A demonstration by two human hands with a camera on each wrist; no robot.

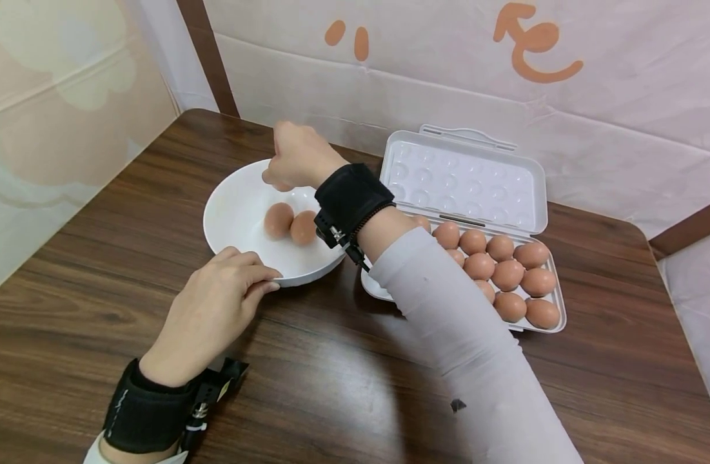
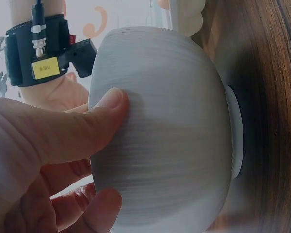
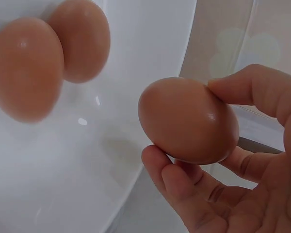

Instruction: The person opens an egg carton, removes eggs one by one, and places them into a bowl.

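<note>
A white bowl (image 1: 233, 212) sits on the dark wooden table with two brown eggs (image 1: 279, 220) lying side by side in it. My right hand (image 1: 293, 158) hovers over the bowl's far side and holds a third brown egg (image 3: 186, 121) between thumb and fingers above the white inside (image 3: 111, 145). My left hand (image 1: 215, 303) rests at the bowl's near rim, thumb and fingers (image 2: 82, 128) pressed on its outer wall (image 2: 169, 136). An open white egg carton (image 1: 540, 322) with several brown eggs (image 1: 508, 274) stands to the right of the bowl.
The carton's lid (image 1: 465, 180) lies flat open toward the papered back wall. The wooden table (image 1: 88, 283) spreads bare to the left and front of the bowl. My right sleeve crosses over the carton's left end.
</note>
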